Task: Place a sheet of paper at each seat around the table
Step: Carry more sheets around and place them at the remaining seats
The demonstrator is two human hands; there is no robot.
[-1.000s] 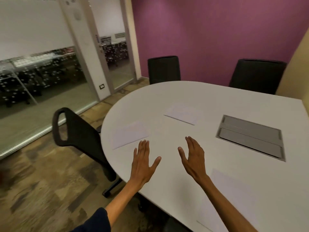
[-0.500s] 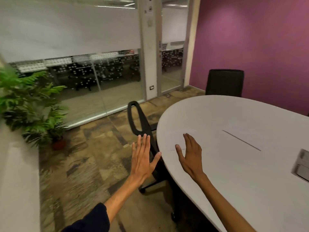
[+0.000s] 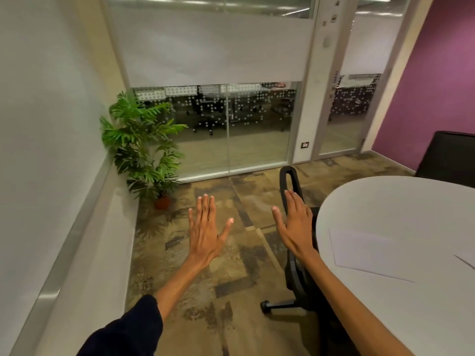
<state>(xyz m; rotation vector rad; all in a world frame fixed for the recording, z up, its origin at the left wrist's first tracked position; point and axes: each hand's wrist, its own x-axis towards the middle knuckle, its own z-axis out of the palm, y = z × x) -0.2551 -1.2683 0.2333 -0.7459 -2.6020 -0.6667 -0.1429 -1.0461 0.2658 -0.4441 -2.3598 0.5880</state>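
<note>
My left hand (image 3: 207, 228) is stretched out flat over the carpet, fingers apart, holding nothing. My right hand (image 3: 295, 223) is also flat and empty, held in front of the black chair (image 3: 291, 181) that is tucked at the rounded end of the white table (image 3: 401, 206). One white sheet of paper (image 3: 365, 250) lies on the table near that chair. The corner of a second sheet (image 3: 466, 260) shows at the right edge of the view.
A potted green plant (image 3: 144, 147) stands in the corner by the white wall. Glass partitions and a door (image 3: 344, 119) close the far side. Another black chair (image 3: 449, 158) stands by the purple wall. Patterned carpet (image 3: 231, 291) stretches between me and the glass.
My view has swung left, away from the table toward the glass wall and plant. Both hands stay flat and empty; they have moved off the tabletop to over the floor and chair.
</note>
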